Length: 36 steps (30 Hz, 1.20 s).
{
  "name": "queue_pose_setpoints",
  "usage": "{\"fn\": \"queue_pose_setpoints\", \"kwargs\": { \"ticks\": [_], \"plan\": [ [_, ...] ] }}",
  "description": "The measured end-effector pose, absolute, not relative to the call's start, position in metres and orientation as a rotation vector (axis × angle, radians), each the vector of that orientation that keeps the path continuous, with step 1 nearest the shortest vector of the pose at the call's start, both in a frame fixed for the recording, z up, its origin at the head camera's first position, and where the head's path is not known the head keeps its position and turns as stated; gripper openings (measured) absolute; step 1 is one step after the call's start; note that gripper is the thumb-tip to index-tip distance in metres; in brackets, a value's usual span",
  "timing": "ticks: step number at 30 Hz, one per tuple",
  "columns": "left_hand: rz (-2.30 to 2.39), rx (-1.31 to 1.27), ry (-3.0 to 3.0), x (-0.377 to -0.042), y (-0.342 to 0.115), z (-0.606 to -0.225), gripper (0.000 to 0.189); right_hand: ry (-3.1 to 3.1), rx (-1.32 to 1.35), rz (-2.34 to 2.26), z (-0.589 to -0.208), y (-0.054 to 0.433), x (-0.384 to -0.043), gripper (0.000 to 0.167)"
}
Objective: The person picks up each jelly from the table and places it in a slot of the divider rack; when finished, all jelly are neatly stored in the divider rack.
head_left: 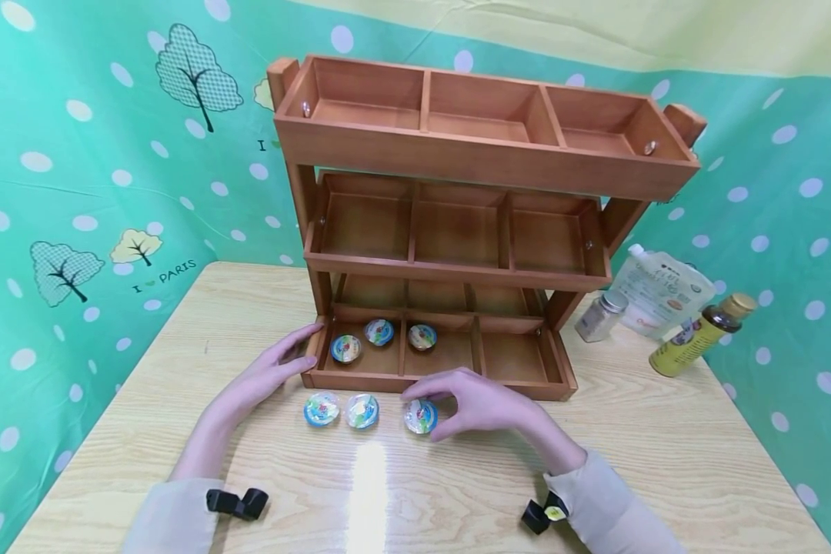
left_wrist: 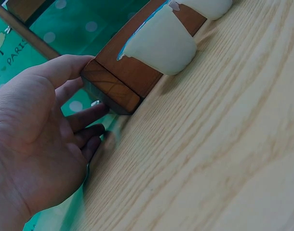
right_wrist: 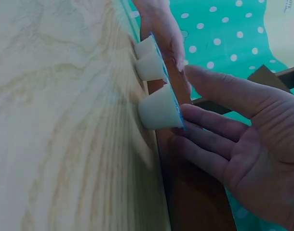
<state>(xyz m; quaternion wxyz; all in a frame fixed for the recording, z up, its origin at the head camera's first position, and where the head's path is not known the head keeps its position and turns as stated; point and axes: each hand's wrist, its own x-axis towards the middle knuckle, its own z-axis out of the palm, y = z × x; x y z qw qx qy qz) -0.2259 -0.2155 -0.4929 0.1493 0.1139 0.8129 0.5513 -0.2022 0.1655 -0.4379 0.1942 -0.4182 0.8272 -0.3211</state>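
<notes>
Three small cups with blue-rimmed printed foil lids and pale bodies stand on the table before the wooden shelf. My right hand arches over the rightmost one, thumb and fingers spread about its lid. In the right wrist view, the fingertips are right at the rim of that cup, with the thumb apart from it. My left hand rests against the left end of the shelf's bottom tier, thumb at the front corner, other fingers loosely bent beside it.
Three more lidded cups sit in the bottom tier, two in the left compartment and one in the middle. Right of the shelf stand a metal-capped jar, a spouted pouch and a yellow-labelled bottle. A patterned curtain hangs behind.
</notes>
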Motion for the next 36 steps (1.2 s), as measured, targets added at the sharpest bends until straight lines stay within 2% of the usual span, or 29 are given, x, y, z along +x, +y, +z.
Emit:
{"fn": "queue_pose_setpoints", "kwargs": {
  "ticks": [23,36],
  "plan": [
    [1.589,0.321,2.330,-0.2256,-0.2149,-0.4917,0.064,2.367,-1.158,-0.806,-0.4423,0.1597,-0.1989,0.048],
    [1.587,0.316,2.331,-0.2261,-0.2149,-0.4919,0.064,2.362,-1.088,-0.973,-0.4343,0.1637,-0.2010,0.047]
  ]
}}
